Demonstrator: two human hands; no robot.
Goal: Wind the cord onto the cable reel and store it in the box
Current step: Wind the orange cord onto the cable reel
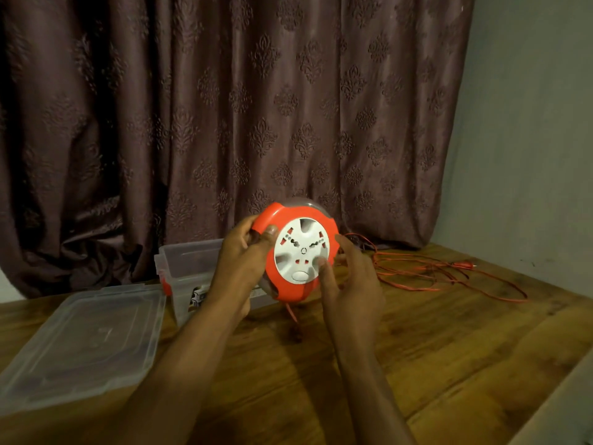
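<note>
A round orange cable reel [290, 216] with a white socket face is held up above the wooden table [449, 342]. My left hand [245, 252] grips its left rim, thumb on the front. My right hand [349, 281] is at the reel's lower right, a fingertip pressed into a recess of the white disc. The orange cord [449, 274] lies in loose loops on the table to the right, its plug at the far right. A short piece of cord hangs below the reel. The clear plastic box [189, 264] stands open behind my left hand.
The box's clear lid [86, 345] lies flat on the table at the left. A dark patterned curtain [224, 107] hangs behind the table, and a pale wall closes the right side. A light-coloured edge shows at the bottom right corner.
</note>
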